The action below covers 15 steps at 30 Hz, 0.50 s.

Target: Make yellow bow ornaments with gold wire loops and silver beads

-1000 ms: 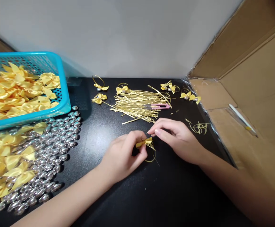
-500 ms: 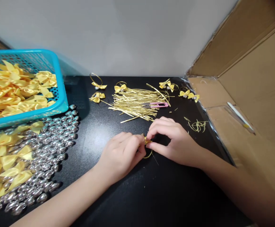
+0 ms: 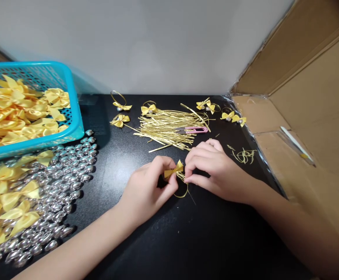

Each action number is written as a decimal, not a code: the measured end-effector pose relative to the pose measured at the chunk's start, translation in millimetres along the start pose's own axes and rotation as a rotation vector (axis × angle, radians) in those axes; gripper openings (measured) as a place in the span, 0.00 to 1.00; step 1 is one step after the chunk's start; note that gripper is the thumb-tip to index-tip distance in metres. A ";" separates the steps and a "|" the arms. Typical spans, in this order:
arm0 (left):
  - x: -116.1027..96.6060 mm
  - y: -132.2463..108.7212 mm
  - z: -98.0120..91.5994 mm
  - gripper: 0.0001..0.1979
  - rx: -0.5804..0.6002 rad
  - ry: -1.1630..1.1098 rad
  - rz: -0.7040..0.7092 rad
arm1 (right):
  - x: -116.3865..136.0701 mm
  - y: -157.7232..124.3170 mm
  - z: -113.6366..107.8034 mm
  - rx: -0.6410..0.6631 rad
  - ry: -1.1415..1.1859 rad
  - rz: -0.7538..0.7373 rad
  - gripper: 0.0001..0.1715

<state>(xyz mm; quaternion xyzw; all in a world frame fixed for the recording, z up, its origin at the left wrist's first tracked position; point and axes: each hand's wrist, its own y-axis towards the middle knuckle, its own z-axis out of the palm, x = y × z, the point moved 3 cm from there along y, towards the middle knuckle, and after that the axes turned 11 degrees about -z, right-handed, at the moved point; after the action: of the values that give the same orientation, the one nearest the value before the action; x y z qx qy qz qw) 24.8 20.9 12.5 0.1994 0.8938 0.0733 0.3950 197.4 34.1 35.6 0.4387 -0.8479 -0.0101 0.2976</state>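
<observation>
While a heap of gold ties (image 3: 166, 121) lies mid-counter (image 3: 128, 249), a blue basket (image 3: 32, 145) of yellow bows stands well to its left, partly cut off by the edge of view. Nearer the person, also left of the ties, spread silver beads (image 3: 75, 184), some hidden under loose bows (image 3: 20, 212). On the near side of the ties, the left hand (image 3: 146, 186) pinches a bow (image 3: 173, 170) between thumb and forefinger; beneath that bow, a thin gold loop (image 3: 182, 196) shows. The bow should be light, soft and rather slippery, its satin easily creased, so the knot looks a better hold than the wings; the loop seems springy and able to keep a bend. Pink-handled snips (image 3: 197, 130) rest at the ties' right side. Nearer than these, the right hand (image 3: 216, 171) has thumb and forefinger almost meeting beside the bow; whether they grip a tie end cannot be told. Right of the ties lie thin offcuts (image 3: 245, 155). Fingers hide part of the bow's middle and any bead there; a fine line beside the loop is too faint to identify.
</observation>
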 end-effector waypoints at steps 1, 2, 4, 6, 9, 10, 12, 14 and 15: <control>0.3 0.9 -0.3 0.07 0.020 -0.039 -0.041 | -0.2 0.4 0.3 0.010 -0.004 0.003 0.07; 0.6 1.9 -0.4 0.07 0.043 -0.084 -0.086 | -0.5 0.7 1.1 0.016 -0.007 0.007 0.07; 2.2 3.6 0.1 0.07 0.095 -0.192 -0.186 | -0.7 1.0 2.6 0.014 0.000 0.013 0.06; 4.9 4.7 1.4 0.06 0.138 -0.302 -0.295 | 0.9 1.1 1.9 -0.042 0.037 0.014 0.04; 9.6 5.0 4.2 0.06 0.174 -0.425 -0.422 | 8.0 -0.5 -6.0 -0.304 0.148 0.040 0.04; 10.7 4.8 4.9 0.06 0.177 -0.445 -0.443 | 11.5 -1.6 -8.1 -0.395 0.187 0.061 0.05; 11.5 4.0 5.8 0.07 0.178 -0.455 -0.455 | 19.3 -3.3 -6.5 -0.459 0.227 0.112 0.06; 10.8 2.9 6.0 0.07 0.169 -0.432 -0.442 | 26.5 -3.3 2.5 -0.349 0.168 0.149 0.05; 9.9 2.3 5.8 0.07 0.159 -0.416 -0.429 | 28.3 -3.6 7.4 -0.292 0.096 0.185 0.04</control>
<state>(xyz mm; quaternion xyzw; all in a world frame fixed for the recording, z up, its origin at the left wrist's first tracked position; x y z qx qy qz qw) 23.7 26.9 2.5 0.0473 0.8183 -0.1241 0.5592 183.9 8.9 42.5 0.3110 -0.8589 -0.0845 0.3979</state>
